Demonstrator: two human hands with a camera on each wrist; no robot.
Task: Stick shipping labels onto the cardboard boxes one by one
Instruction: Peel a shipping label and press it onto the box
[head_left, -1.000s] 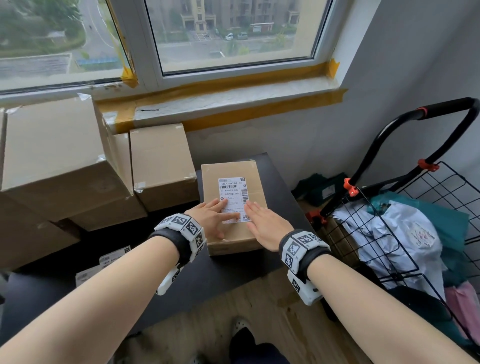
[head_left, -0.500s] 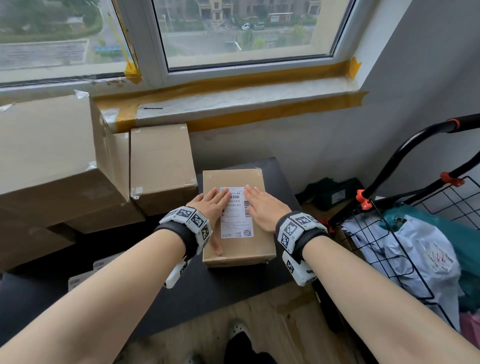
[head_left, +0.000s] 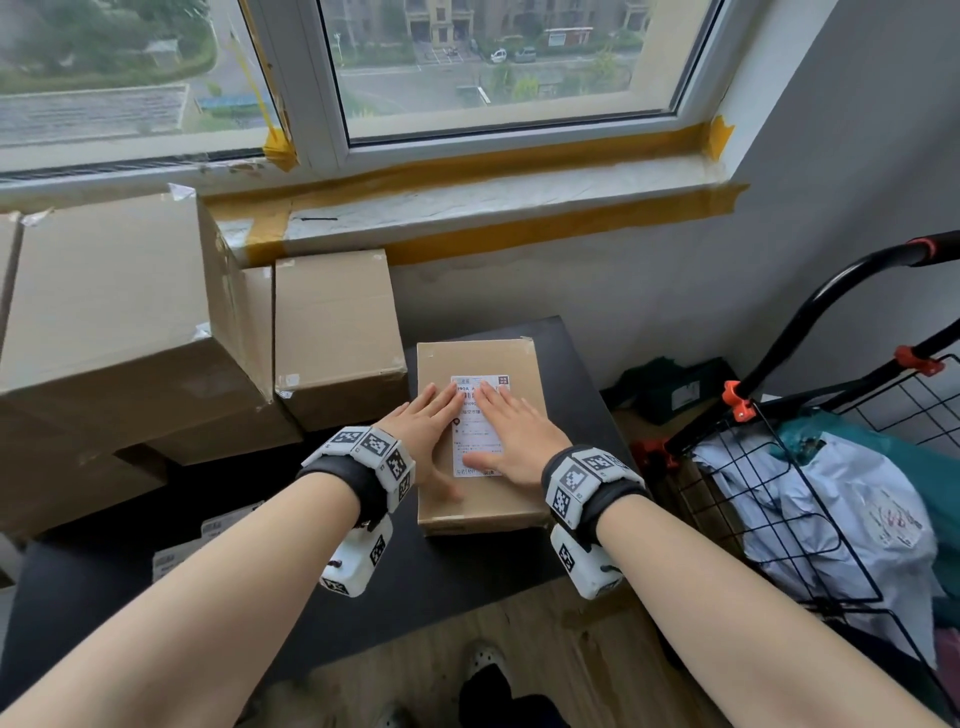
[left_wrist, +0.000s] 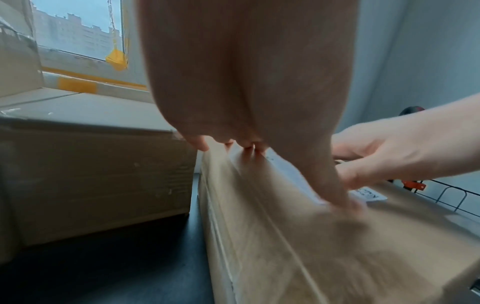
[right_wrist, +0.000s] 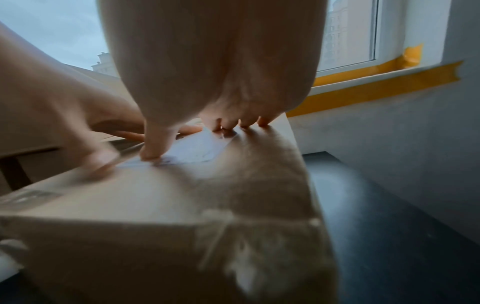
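A small cardboard box (head_left: 480, 431) lies flat on the dark desk (head_left: 587, 405), just beside a stack of larger cardboard boxes (head_left: 130, 332) under the window. A white shipping label (head_left: 479, 441) is laid lengthwise on its top face. The left hand (head_left: 423, 431) is spread flat, fingers straight, on the label's left edge and the cardboard beside it; the right hand (head_left: 511, 436) is likewise flat and ungrasping, its fingers over the label's upper right part and its thumb on the lower part. Nothing is gripped by either hand.

The label is judged thin, limp and easily creased, so it is best pressed outward from the middle with flat fingers rather than pinched. The box is judged stiff and probably light; it could slide on the smooth desk under a sideways push, and would best be taken by its two long sides.

More printed labels (head_left: 208, 540) lie on the desk at the left, partly hidden by the left forearm. To the right, a black wire trolley basket (head_left: 810, 519) is filled with pale and teal plastic mailer bags (head_left: 831, 499). The contents of the boxes cannot be seen.
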